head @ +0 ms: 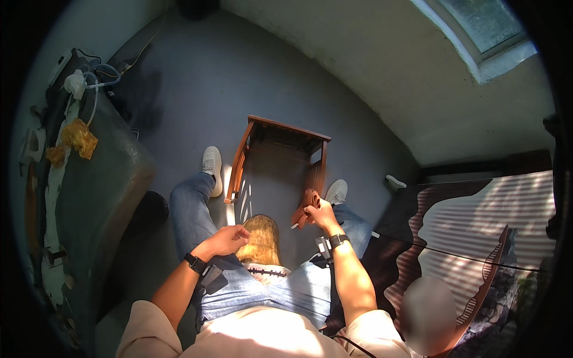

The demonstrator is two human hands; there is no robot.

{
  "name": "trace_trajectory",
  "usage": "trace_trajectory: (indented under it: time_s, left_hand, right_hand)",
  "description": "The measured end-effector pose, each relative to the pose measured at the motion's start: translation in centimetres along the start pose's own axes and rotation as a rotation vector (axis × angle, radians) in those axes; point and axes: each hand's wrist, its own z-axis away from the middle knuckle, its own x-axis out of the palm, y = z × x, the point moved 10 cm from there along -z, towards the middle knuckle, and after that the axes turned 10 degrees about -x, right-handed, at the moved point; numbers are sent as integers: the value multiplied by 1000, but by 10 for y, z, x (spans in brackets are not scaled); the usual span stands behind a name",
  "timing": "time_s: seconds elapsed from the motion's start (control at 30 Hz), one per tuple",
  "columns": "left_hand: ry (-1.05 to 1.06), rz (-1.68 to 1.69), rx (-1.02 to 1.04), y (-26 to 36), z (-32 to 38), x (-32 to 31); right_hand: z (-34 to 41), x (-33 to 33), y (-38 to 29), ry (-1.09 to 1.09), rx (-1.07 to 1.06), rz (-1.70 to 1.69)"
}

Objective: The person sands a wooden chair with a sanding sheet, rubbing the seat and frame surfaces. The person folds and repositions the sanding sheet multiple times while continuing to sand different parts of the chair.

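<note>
My right hand [320, 214] grips a crumpled reddish-brown cloth [308, 206] at the near right end of a small wooden furniture frame [290, 127]. A small white piece sticks out under the cloth; what it is I cannot tell. The frame stands on the floor between my feet, with slatted sides and its near end towards me. My left hand [227, 240] hovers over my thigh, fingers loosely curled and thumb apart, with no object visible in it. Just beside its fingertips is a rounded, streaky yellow-brown object [260, 239], perhaps wood, between my knees.
A dark green slab-like surface [100, 179] rises at the left, with white tubing [96, 80] and a yellow-brown crumpled piece [80, 138] on it. At the right stand a striped, wavy-edged panel [474, 215] and a blurred oval [428, 313]. A window [481, 27] is set in the wall.
</note>
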Motion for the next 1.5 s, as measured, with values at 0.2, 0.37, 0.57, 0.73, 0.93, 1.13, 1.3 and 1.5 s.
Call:
trace_trajectory:
  time_s: [0.2, 0.37, 0.57, 0.73, 0.93, 1.13, 1.3, 1.5]
  left_hand:
    - [177, 519, 232, 19, 24, 7]
    - [-186, 747, 140, 31, 34, 62]
    - [-88, 655, 19, -21, 41, 67]
    - [-84, 678, 57, -36, 16, 69]
    - [-28, 983, 78, -44, 3, 55]
    - [-105, 864, 82, -36, 10, 64]
    - [167, 955, 329, -2, 56, 20]
    - [855, 347, 303, -12, 203, -92]
  right_hand:
    - [129, 67, -96, -243, -195, -813]
    - [167, 117, -69, -132, -48, -1079]
    - [176, 145, -32, -199, 47, -1036]
    - [170, 144, -13, -155, 59, -881]
    - [167, 145, -3, -123, 71, -935]
    - [164, 148, -2, -164, 39, -933]
    - [164, 144, 3, -155, 58, -889]
    - [166, 147, 0, -200, 78, -763]
